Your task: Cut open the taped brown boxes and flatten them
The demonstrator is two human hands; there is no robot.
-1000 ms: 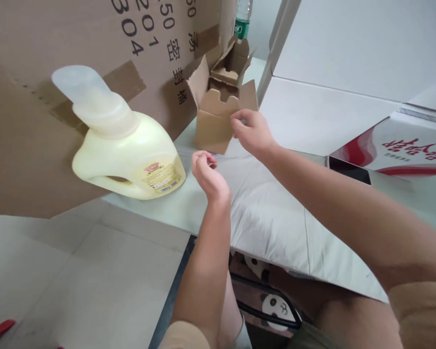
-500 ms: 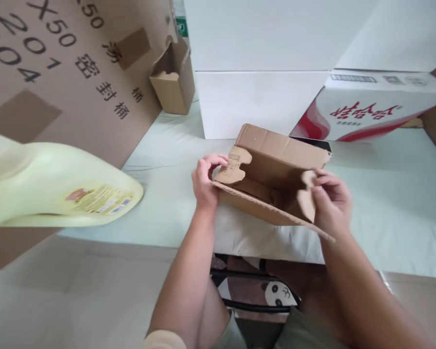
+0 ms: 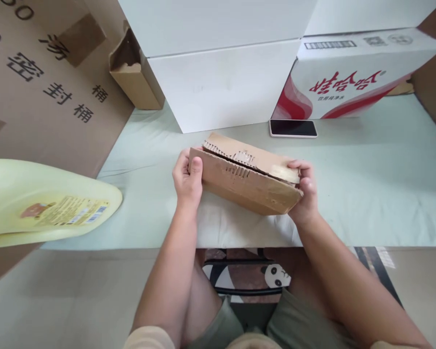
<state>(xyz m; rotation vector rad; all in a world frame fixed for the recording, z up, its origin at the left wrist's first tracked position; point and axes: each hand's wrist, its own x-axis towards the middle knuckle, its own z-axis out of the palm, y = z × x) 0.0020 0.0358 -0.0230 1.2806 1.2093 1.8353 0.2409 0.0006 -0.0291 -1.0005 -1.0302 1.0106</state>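
Observation:
Between my hands is a brown cardboard box [image 3: 243, 186], tilted, its two long top flaps folded inward so that only a narrow dark gap shows between their torn edges. My left hand [image 3: 188, 179] grips the left end, thumb pressed on the near flap and fingers behind. At the right end my right hand [image 3: 305, 189] is closed around the corner, fingertips on the far flap. The box's inside and the small end flaps are hidden.
Behind the box a phone [image 3: 293, 128] lies before a white-and-red carton [image 3: 334, 87]. White boxes [image 3: 221, 87] stand beside it. A small open carton [image 3: 140, 82] leans near a large printed carton [image 3: 29, 97]. A yellow-green jug [image 3: 54, 203] is at left on the pale cloth [image 3: 378, 194].
Both long flaps have been folded over the box opening, covering the end flaps and inside. My right hand has let go of the end flap and grips the corner. The view has shifted.

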